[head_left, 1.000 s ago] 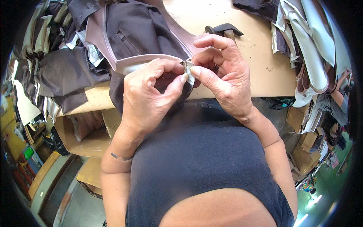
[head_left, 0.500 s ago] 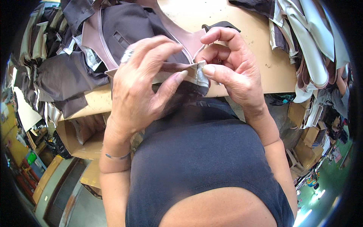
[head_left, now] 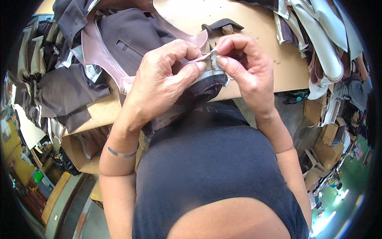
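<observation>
My left hand is closed, thumb and fingers pinching a pale folded edge of a dark fabric piece with pink trim. My right hand pinches the whitish seam end at the piece's right corner, fingers curled. The piece's dark body hangs below my fingertips. Behind my hands lies the pink-trimmed dark panel on the tan table. Just above my right hand is a black-headed hammer, its wooden handle partly hidden.
Dark fabric pieces are piled at left, pale and dark strips at right. Cardboard boxes stand below the table, more at right. Part of another person's arm shows at the far right rim.
My left hand has loosened, shifted and now pinches the edge again. The corner between my fingers has moved right and up. The pink-trimmed panel appears slightly further left.
</observation>
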Tool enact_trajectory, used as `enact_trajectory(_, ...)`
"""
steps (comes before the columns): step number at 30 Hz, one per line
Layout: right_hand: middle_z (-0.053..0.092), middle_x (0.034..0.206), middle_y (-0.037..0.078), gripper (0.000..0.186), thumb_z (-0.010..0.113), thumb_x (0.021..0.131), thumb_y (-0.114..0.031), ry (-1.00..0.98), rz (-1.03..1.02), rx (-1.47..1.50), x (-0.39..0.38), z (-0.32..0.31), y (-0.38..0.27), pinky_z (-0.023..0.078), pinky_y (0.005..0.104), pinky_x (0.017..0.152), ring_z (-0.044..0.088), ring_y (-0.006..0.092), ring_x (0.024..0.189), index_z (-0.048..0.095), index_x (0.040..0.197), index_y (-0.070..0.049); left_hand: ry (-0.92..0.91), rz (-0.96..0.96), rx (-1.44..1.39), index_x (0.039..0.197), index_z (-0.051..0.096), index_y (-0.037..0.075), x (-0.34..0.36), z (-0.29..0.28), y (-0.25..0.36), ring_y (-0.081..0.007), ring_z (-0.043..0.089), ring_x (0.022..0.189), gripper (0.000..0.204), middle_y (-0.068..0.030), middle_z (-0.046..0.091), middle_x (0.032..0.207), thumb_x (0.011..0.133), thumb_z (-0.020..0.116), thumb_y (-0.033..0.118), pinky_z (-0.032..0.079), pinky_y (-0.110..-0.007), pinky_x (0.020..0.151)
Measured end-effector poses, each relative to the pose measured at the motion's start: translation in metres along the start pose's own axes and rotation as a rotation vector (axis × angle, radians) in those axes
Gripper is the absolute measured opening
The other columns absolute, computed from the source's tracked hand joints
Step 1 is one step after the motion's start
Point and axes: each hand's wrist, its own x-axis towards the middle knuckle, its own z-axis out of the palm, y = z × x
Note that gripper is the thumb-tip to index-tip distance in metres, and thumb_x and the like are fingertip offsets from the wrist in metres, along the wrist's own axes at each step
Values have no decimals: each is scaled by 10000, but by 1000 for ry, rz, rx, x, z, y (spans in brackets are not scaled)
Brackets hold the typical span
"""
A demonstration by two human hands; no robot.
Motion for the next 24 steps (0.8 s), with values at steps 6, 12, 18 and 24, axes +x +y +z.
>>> enact_trajectory(6,553,764,96,157,659,649,14,125,-346,-603,-5,3,-8,462,313,629,558,237,687,595,788,-22,101,12,81,834,589,-36,3,12,3,-86,511,793,107,-49,588,872,806,579,67,409,-215,729)
enact_trajectory(12,562,741,94,130,649,649,4,110,-239,-630,-5,5,-11,455,315,611,562,245,670,584,758,-24,171,154,241,822,595,-25,1,20,1,-115,537,723,86,-79,596,859,781,597,51,430,-232,665)
enact_trajectory(18,547,710,88,117,629,630,-2,76,-279,-760,-3,6,-12,444,331,598,547,255,638,561,722,-31,240,205,286,764,586,3,4,25,-1,-269,592,660,98,-106,580,760,719,612,85,468,-324,604)
enact_trajectory(24,531,691,92,118,615,617,-2,37,-322,-814,-1,5,-12,437,347,589,535,263,626,535,697,-33,206,177,349,775,575,-24,4,25,-2,-147,550,683,89,-91,596,818,753,607,56,432,-242,635)
